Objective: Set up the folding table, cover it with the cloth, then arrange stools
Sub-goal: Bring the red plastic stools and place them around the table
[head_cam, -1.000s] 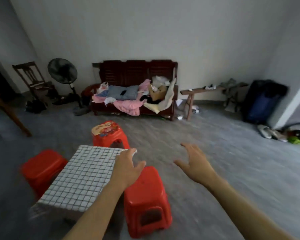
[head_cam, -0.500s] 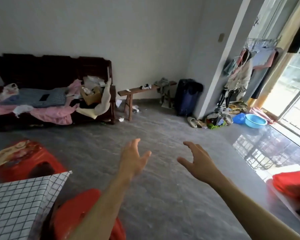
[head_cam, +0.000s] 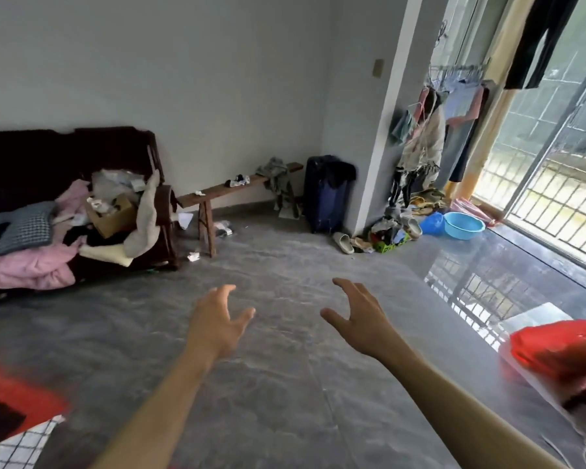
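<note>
Both hands, left [head_cam: 217,319] and right [head_cam: 362,319], were released and empty over the floor [head_cam: 285,384]; stool-arranging appeared underway, calling for reaching the red stool [head_cam: 562,350].

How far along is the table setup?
The checked cloth already covers the table at lower left, with a red stool beside it. Both the left hand and right hand are open and empty. Whether more stools remain isn't clear.

Daylight from the right window [head_cam: 552,170], floor [head_cam: 285,265] glare, blurred, bowed edges.
</note>
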A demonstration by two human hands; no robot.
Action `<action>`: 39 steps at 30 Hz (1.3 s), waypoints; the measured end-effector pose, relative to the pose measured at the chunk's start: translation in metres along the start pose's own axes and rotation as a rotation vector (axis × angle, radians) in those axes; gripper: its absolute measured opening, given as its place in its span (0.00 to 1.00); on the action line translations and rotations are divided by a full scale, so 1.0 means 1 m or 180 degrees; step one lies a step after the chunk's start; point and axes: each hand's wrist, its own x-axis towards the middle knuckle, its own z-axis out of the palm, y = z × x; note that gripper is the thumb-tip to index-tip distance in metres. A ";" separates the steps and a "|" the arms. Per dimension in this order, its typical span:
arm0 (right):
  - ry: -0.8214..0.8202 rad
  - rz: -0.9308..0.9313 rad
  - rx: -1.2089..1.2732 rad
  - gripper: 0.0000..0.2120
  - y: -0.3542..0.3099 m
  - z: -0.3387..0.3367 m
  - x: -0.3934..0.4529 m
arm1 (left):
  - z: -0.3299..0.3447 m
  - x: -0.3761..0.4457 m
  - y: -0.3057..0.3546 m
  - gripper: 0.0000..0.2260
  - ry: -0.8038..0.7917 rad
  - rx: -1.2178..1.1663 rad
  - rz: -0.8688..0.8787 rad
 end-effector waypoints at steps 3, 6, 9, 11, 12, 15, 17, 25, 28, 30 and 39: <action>-0.0073 -0.0156 0.0073 0.31 0.024 -0.019 0.052 | 0.015 0.031 0.025 0.27 0.0232 0.0033 -0.0132; -0.0269 -0.0349 0.0054 0.31 0.040 -0.033 0.103 | 0.027 0.056 0.053 0.27 0.0304 0.0022 -0.0346; -0.0508 -0.0568 0.0024 0.31 0.045 -0.035 0.148 | 0.032 0.077 0.068 0.26 0.0378 -0.0161 -0.0558; -0.0624 -0.0730 0.0043 0.32 0.040 -0.030 0.173 | 0.031 0.085 0.068 0.25 0.0518 -0.0206 -0.0690; -0.0672 -0.0806 0.0061 0.32 0.035 -0.026 0.185 | 0.030 0.088 0.066 0.25 0.0586 -0.0212 -0.0758; -0.0815 -0.1062 0.0108 0.31 0.017 -0.005 0.220 | 0.021 0.099 0.052 0.24 0.0843 -0.0191 -0.0926; -0.0960 -0.1228 0.0067 0.31 0.001 0.011 0.240 | 0.014 0.110 0.037 0.23 0.0997 -0.0145 -0.1005; -0.1074 -0.1626 -0.0412 0.32 -0.076 0.056 0.341 | -0.001 0.193 -0.028 0.25 0.1173 -0.0436 -0.1220; -0.1133 -0.1917 -0.0643 0.32 -0.116 0.077 0.378 | -0.011 0.229 -0.051 0.26 0.1272 -0.0455 -0.1177; -0.1167 -0.2102 -0.0700 0.31 -0.143 0.093 0.400 | -0.024 0.244 -0.071 0.26 0.1348 -0.0532 -0.1265; -0.2175 -0.2680 -0.0458 0.33 -0.235 0.224 0.454 | -0.081 0.217 -0.173 0.26 0.1929 -0.0273 -0.2459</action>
